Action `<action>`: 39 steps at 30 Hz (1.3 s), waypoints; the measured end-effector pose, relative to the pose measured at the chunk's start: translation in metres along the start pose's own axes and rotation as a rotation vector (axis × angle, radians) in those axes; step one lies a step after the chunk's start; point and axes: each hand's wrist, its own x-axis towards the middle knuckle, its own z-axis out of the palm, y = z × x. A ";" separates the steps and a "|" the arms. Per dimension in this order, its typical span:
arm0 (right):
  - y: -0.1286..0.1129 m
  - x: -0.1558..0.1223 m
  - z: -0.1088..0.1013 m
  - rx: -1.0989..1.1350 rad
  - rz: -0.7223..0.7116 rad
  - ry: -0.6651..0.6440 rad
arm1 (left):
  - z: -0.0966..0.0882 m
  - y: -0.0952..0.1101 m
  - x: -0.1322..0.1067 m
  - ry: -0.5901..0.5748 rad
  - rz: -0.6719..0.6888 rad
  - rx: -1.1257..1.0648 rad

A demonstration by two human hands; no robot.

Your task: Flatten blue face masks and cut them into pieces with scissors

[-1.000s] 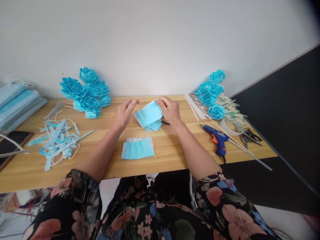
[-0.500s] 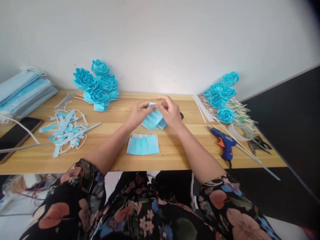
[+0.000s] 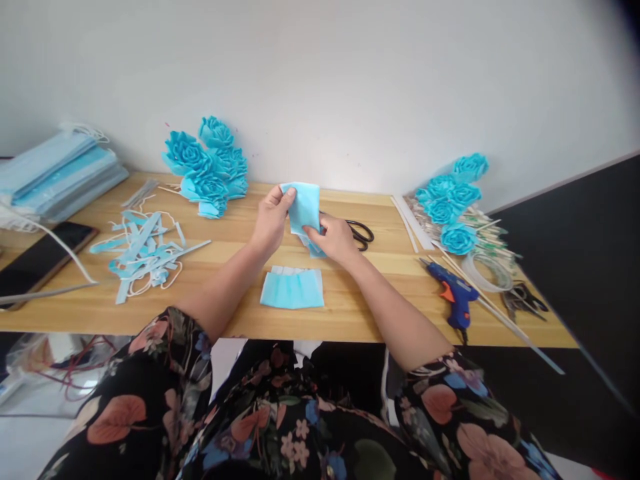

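Observation:
My left hand (image 3: 273,217) pinches the upper left corner of a light blue piece of mask fabric (image 3: 306,205), thumb in front. At its lower right corner, my right hand (image 3: 334,235) grips the same piece between thumb and fingers. The fabric hangs upright and fairly flat between both hands. Behind and below it, more blue fabric (image 3: 317,251) shows in part. Scissors (image 3: 361,233) with black handles lie just beyond my right hand, their blades mostly hidden. Nearer to me, a small stack of pleated blue mask pieces (image 3: 293,289) rests on the wooden table (image 3: 345,313).
Left are blue fabric scraps and white cords (image 3: 145,257), a phone (image 3: 45,260) and stacked face masks (image 3: 60,173). Blue fabric roses (image 3: 207,167) stand behind. On the right lie more roses (image 3: 450,197), a blue glue gun (image 3: 453,293), thin sticks (image 3: 520,333) and pliers (image 3: 523,300).
The pleated fabric held low between both hands is now raised and spread flatter. My left hand moved up; my right hand moved down to the lower corner. More of the scissors shows.

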 end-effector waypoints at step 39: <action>0.006 0.003 -0.027 0.284 -0.015 0.126 | 0.008 -0.001 -0.014 -0.180 -0.031 0.275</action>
